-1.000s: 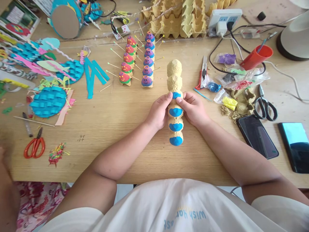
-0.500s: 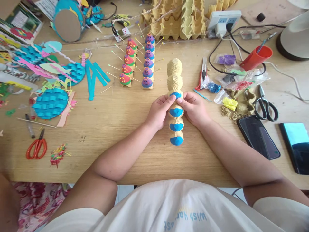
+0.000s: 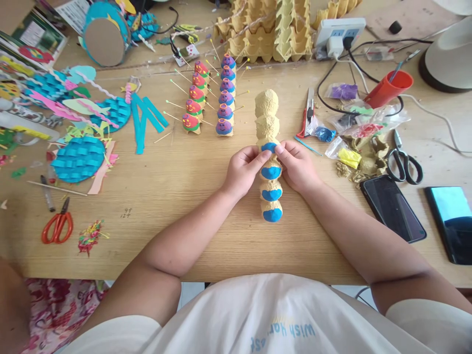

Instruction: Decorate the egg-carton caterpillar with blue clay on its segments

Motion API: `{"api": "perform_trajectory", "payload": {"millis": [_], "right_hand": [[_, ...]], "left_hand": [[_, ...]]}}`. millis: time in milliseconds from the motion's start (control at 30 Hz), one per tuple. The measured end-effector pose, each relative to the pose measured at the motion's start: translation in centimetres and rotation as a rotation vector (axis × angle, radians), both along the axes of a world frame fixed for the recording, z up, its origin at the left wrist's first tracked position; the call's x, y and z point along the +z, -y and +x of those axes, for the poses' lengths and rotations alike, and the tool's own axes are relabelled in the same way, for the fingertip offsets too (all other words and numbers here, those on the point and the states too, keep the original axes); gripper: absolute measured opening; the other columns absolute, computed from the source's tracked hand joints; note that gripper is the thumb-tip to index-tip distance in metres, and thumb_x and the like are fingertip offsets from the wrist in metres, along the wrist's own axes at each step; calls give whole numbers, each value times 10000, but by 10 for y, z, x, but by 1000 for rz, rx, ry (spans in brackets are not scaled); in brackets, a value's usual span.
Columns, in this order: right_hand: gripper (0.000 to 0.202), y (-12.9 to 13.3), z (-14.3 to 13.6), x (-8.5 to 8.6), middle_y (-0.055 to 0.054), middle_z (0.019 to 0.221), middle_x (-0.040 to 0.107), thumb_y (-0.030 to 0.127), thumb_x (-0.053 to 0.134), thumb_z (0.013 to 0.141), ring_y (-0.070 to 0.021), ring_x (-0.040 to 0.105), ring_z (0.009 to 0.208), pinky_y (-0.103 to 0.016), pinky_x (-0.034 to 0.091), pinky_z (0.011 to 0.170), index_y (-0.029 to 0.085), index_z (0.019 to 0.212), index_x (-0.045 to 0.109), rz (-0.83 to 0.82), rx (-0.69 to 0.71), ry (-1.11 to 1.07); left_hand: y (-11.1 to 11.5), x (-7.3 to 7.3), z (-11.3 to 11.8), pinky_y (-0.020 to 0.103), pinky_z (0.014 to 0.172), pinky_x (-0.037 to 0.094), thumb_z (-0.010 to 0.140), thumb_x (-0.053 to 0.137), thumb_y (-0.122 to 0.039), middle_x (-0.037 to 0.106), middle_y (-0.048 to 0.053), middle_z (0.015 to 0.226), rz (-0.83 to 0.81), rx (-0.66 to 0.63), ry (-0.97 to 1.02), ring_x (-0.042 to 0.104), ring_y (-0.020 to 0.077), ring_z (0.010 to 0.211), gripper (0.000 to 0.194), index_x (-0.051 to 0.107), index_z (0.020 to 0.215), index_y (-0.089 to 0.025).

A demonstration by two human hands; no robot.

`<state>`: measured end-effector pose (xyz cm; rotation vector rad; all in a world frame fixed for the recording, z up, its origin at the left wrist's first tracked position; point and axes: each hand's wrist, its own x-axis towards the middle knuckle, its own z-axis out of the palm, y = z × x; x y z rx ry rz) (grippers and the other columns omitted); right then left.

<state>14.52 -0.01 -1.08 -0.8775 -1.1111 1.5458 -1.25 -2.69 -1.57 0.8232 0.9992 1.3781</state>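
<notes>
An egg-carton strip (image 3: 267, 127) with several tan bumps lies lengthwise in front of me. Its nearer bumps carry blue clay patches, while the two farthest are plain. My left hand (image 3: 246, 167) grips its left side, thumb on the edge of the third bump's blue patch. From the right, my right hand (image 3: 298, 164) holds the same strip, its thumb pressing at that patch. The undersides of both hands' fingers are partly hidden. Beyond, to the left, stand a red-and-green caterpillar strip (image 3: 196, 93) and a purple-and-blue one (image 3: 226, 98), both with thin pins sticking out.
Clay packets (image 3: 349, 157), black-handled scissors (image 3: 403, 164), a phone (image 3: 394, 209) and a red cup (image 3: 389, 88) are at the right. Red scissors (image 3: 58, 226) and blue woven crafts (image 3: 78, 159) lie left. Egg trays (image 3: 254, 46) stand at the back. Another person's patterned clothing shows lower left.
The near end of the strip has swung slightly right. My right thumb has shifted a little up and right onto the third bump's patch. Both hands keep their hold.
</notes>
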Motion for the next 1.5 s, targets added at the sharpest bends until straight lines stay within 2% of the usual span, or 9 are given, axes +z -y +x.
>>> {"api": "perform_trajectory", "payload": {"millis": [233,400,500,600,667,833,1067,1367,1500], "right_hand": [[742,1,-1,0,72,669,469,828,1013,723,-107,361,604,-269,346,557,248,748,551,-2,-9,-12],[754,2,-1,0,66,677,472,853,1003,708,-115,368,617,-272,358,559,252,747,550,-15,-18,13],[752,2,-1,1,71,670,453,857,1000,710,-118,382,611,-273,378,558,256,757,549,-26,-6,2],[758,1,-1,1,68,673,460,879,989,701,-121,403,607,-280,405,556,259,763,559,-45,2,-13],[753,1,0,1,70,672,446,874,989,709,-119,406,605,-279,405,553,257,764,560,-42,8,-12],[723,1,0,1,64,692,489,854,987,735,-119,433,633,-268,400,574,248,786,596,-17,13,-19],[708,0,-1,2,47,730,607,770,1074,648,-123,515,686,-283,475,656,233,803,639,3,7,24],[683,-2,2,5,31,713,687,734,1103,608,-120,567,636,-278,524,613,220,759,679,-19,37,37],[667,-2,3,5,27,722,701,706,1116,610,-120,565,639,-274,517,604,220,749,680,2,50,61]], "left_hand": [[0,-1,0,243,677,486,810,1049,-566,723,-32,749,58,-12,-27,614,101,699,457,768,777,-207],[-2,3,1,245,699,525,758,1083,-557,747,-34,751,-18,-20,4,654,107,702,481,752,780,-209],[-4,4,1,259,680,540,764,1078,-582,725,-35,720,-76,-107,94,676,114,674,507,734,792,-210],[-4,4,1,293,669,567,767,1019,-731,752,-9,752,-57,-192,158,709,149,688,573,758,837,-226],[-4,4,1,302,671,578,732,1024,-761,773,-3,777,-44,-182,166,712,156,692,594,771,840,-235],[-3,5,1,266,657,550,857,1023,-565,760,-29,760,-100,-123,153,695,116,665,425,772,843,-222],[-5,-1,0,270,706,548,858,1041,-461,770,-27,775,-70,-66,116,728,133,749,361,771,812,-226],[-1,6,1,269,657,548,860,1005,-615,767,-25,769,-102,-134,223,712,121,672,490,736,836,-207],[-1,6,2,249,646,535,720,1077,-655,760,-34,737,-70,-125,221,684,109,653,578,724,798,-204]]}}
